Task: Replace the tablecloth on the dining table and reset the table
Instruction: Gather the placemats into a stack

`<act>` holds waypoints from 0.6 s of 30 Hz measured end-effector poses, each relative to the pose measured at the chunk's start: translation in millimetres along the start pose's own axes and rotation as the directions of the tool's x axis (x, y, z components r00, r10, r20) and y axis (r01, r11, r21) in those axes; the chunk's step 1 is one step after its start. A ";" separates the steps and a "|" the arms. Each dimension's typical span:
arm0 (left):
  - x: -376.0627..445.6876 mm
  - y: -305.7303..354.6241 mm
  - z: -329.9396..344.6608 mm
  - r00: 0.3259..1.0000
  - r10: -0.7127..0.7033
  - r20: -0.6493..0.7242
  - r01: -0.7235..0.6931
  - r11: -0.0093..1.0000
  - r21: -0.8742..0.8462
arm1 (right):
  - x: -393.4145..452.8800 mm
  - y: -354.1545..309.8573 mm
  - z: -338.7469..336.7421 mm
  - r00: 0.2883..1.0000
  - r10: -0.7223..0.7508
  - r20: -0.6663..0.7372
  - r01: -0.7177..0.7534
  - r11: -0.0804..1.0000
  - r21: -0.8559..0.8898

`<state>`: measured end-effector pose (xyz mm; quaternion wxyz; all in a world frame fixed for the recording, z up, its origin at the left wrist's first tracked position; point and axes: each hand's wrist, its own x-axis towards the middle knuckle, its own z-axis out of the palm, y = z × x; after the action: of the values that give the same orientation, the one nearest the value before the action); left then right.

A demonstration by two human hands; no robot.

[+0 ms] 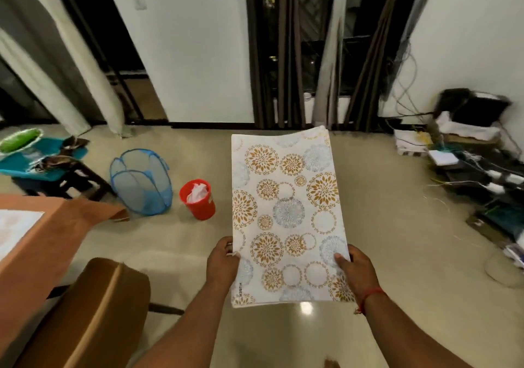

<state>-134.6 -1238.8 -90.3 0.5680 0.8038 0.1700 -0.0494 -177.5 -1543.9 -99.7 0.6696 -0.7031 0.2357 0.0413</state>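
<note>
A white placemat stack point(286, 211) printed with gold and blue flower circles hangs flat in the air over the floor in front of me. My left hand point(222, 262) grips its left edge near the bottom. My right hand point(354, 268) grips the right edge, thumb on top. At the far left the dining table point(37, 243) wears an orange-brown tablecloth, whose corner hangs down to the floor side. Another white placemat point(14, 228) lies on that cloth.
A brown chair back point(93, 311) stands at lower left beside the table. On the floor sit a blue mesh hamper point(141, 182), a red bucket point(198, 199) and a dark stool point(65, 180) with teal items. Cables and boxes point(467, 152) crowd the right wall.
</note>
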 end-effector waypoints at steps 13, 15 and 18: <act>210.5 37.2 -74.4 0.917 -0.193 -0.350 0.117 0.967 -0.226 | 256.6 -141.7 195.9 0.927 -0.055 0.371 0.142 0.967 -0.213; 245.2 29.0 -94.5 0.903 -0.224 -0.365 0.142 0.961 -0.237 | 281.7 -151.1 235.9 0.919 -0.032 0.393 0.132 0.964 -0.230; 297.6 21.9 -129.3 0.890 -0.264 -0.371 0.189 0.956 -0.225 | 314.2 -174.6 297.4 0.907 -0.021 0.421 0.141 0.956 -0.257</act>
<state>136.8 -1060.5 -106.6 0.5832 0.7160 0.3783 0.0644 244.8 -1346.2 -85.9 0.5986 -0.7755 0.0507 0.1939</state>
